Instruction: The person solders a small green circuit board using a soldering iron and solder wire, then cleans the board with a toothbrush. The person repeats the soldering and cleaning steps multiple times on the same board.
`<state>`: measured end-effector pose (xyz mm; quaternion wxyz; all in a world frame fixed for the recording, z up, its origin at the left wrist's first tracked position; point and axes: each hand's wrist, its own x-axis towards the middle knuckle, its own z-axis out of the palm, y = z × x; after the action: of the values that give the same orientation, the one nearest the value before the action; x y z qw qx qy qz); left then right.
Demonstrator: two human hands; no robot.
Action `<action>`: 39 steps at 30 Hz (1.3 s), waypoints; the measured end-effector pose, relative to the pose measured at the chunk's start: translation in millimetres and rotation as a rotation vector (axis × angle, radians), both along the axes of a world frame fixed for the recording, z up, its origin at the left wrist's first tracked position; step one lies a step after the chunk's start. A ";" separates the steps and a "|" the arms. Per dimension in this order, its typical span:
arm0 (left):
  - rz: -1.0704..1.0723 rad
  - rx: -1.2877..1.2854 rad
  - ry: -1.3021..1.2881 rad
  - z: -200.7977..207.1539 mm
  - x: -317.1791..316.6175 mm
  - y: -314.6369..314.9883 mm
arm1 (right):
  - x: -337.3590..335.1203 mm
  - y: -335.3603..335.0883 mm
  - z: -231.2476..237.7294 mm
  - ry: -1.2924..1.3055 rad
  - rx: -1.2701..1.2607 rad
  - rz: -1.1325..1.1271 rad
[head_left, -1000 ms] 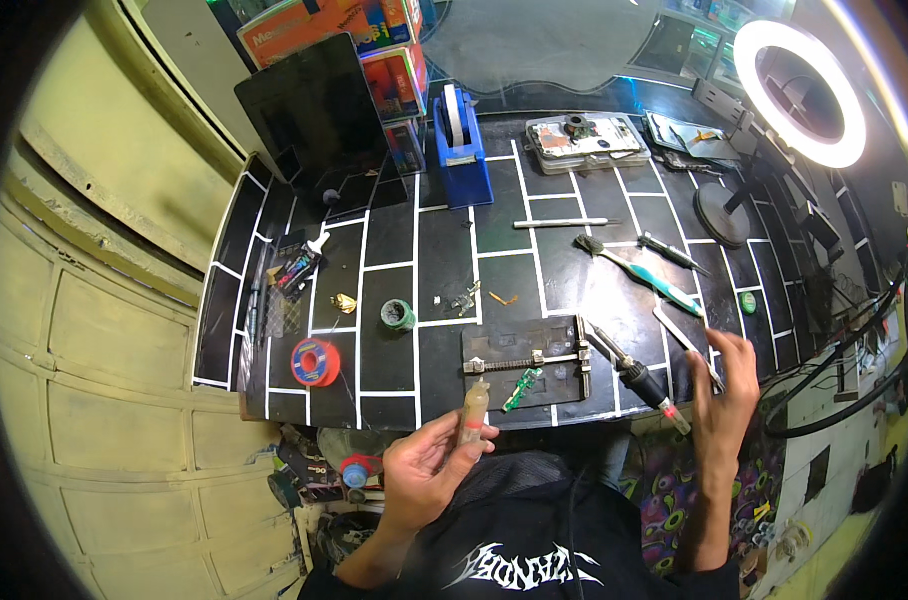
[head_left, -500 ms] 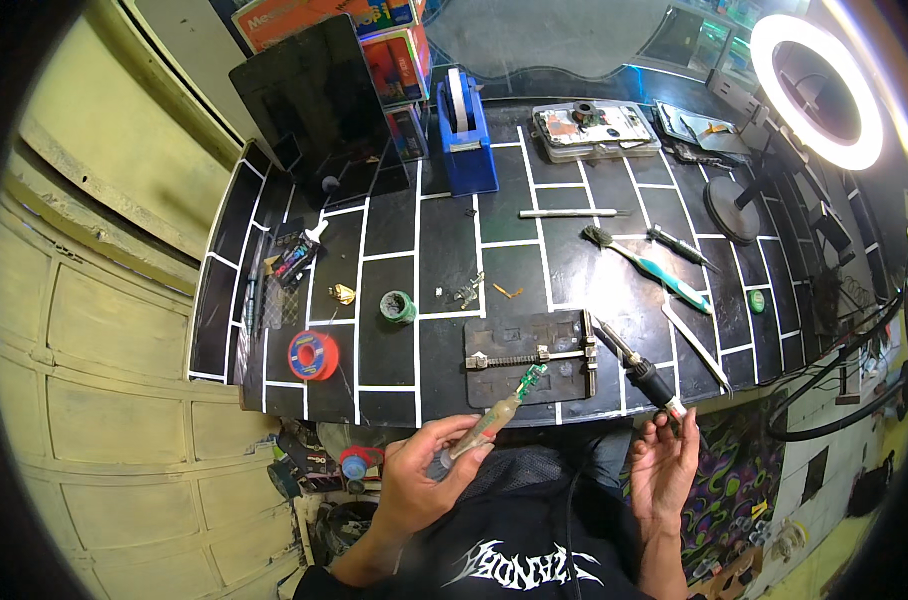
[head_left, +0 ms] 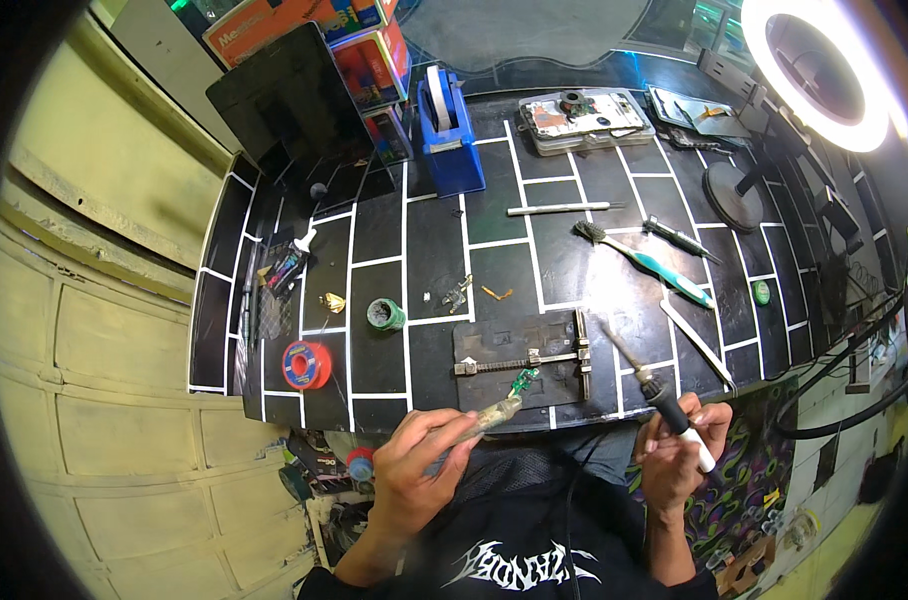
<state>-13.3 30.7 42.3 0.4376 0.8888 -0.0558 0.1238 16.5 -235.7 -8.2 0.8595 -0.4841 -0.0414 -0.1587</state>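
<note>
My left hand (head_left: pixel 414 465) is closed around a beige, tapered, tube-like tool (head_left: pixel 491 414); its kind is not clear. At the tool's far end is a small green circuit board (head_left: pixel 522 381), just above the near edge of a dark clamp holder (head_left: pixel 489 345) with a metal bar. Whether the board touches the holder I cannot tell. A soldering iron (head_left: pixel 666 398) with a black grip and white handle is in my right hand (head_left: pixel 674 465), fingers closed round its rear part. Its metal tip points up and left, to the right of the holder.
Left of the holder are a red solder spool (head_left: pixel 319 366) and a green-rimmed jar (head_left: pixel 385 315). Farther right lie a teal toothbrush (head_left: pixel 664 272) and pale tweezers (head_left: pixel 696 345). A blue tape dispenser (head_left: pixel 454 160) stands at the back, and a lit ring light (head_left: pixel 854 138) at far right.
My right fingers have closed farther round the soldering iron, which has shifted slightly right and nearer. My left hand has turned a little, with the green board lower. The whole view has shifted slightly.
</note>
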 end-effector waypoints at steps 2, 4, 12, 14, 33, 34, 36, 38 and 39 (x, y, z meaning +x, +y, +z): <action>-0.001 0.012 0.005 1.7 3.1 -2.1 | 12.1 4.1 3.2 -0.095 -0.044 0.022; -0.004 0.031 0.000 3.3 6.7 -2.7 | 16.7 3.9 -1.8 -0.104 -0.116 0.021; -0.018 0.019 0.016 3.8 16.6 0.8 | 21.0 6.4 -8.2 -0.155 -0.253 -0.027; -0.021 0.042 0.053 9.4 17.3 2.0 | 20.9 6.4 -9.5 -0.125 -0.277 -0.055; 0.000 0.010 0.000 5.4 23.2 4.3 | 24.3 10.2 -0.6 -0.042 -0.272 -0.051; -0.001 0.010 -0.002 5.3 23.8 4.0 | 24.8 10.2 0.4 -0.047 -0.269 -0.039; -0.006 0.004 -0.010 4.4 25.8 4.0 | 25.2 6.8 -4.6 -0.100 -0.264 -0.019; -0.013 0.021 -0.014 4.3 27.2 3.7 | 25.6 5.5 -6.2 -0.133 -0.269 -0.005; -0.017 0.030 -0.015 4.4 27.7 3.4 | 26.2 5.5 -6.0 -0.140 -0.277 -0.001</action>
<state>14.4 34.1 46.7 0.4249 0.8938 -0.0686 0.1260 42.7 -230.1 -14.3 0.7796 -0.5856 -0.1224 -0.1853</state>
